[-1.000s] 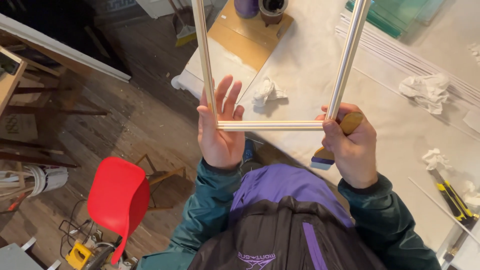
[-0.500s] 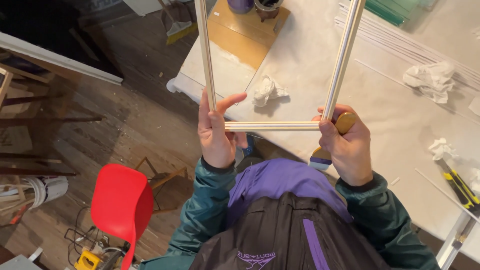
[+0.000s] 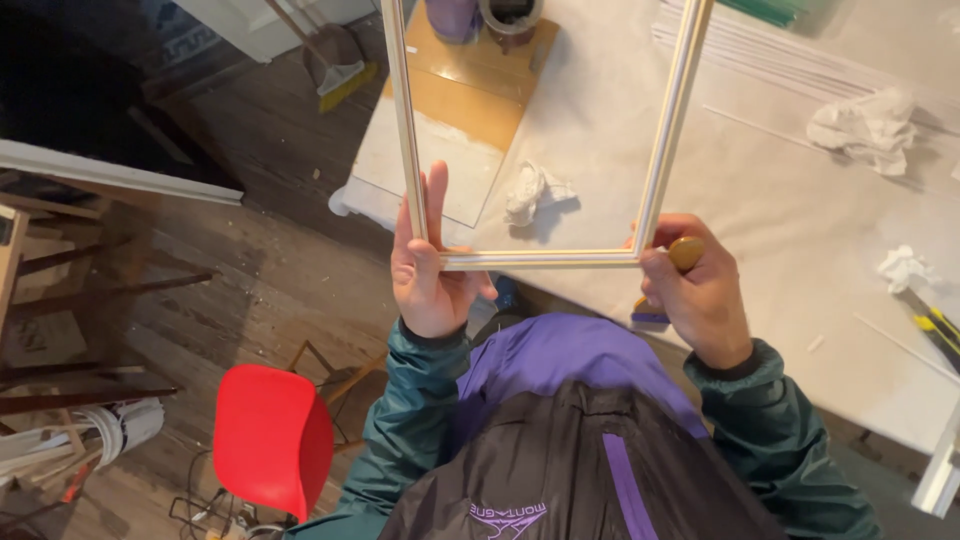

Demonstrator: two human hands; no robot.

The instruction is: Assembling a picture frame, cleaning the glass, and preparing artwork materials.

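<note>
Red chair (image 3: 272,438): on the wooden floor at far left, below me.
My left hand (image 3: 428,272): fingers mostly straight, loose grip, thumb hooked under the frame's lower left corner.
Frame (image 3: 540,258): pale, thin, rectangular; held up in the air above the white desk (image 3: 800,230).
My right hand (image 3: 700,290): grip closed on the frame's lower right corner, together with a brown-handled brush (image 3: 672,275).
Crumpled tissues (image 3: 868,122): lying on the desk, far right.
</note>
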